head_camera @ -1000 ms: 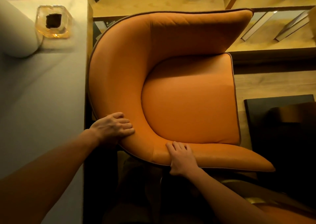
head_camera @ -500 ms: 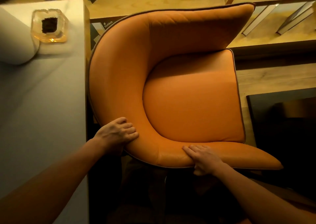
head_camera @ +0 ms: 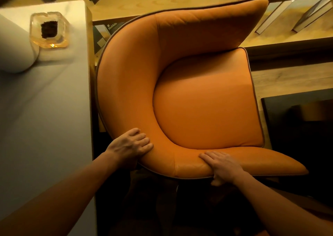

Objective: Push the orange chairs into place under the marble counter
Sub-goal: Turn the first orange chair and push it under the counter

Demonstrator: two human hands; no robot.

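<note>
An orange leather chair (head_camera: 207, 109) with a curved back and dark piping fills the middle of the view, seen from above. Its rounded back lies close beside the edge of the pale marble counter (head_camera: 45, 118) on the left. My left hand (head_camera: 129, 145) grips the lower left curve of the backrest, fingers over the top. On the near armrest, my right hand (head_camera: 223, 165) holds the rim, fingers on top and thumb under the edge. The chair's legs are hidden.
A glass ashtray (head_camera: 49, 30) and a white cylinder (head_camera: 12, 46) stand on the counter's far end. Low wooden shelves with books (head_camera: 288, 19) run behind the chair. A dark piece of furniture (head_camera: 297, 127) stands at the right, near the seat's front.
My right hand has slid to the right along the near armrest. The left hand shifted slightly along the backrest, and the chair edged a little to the right.
</note>
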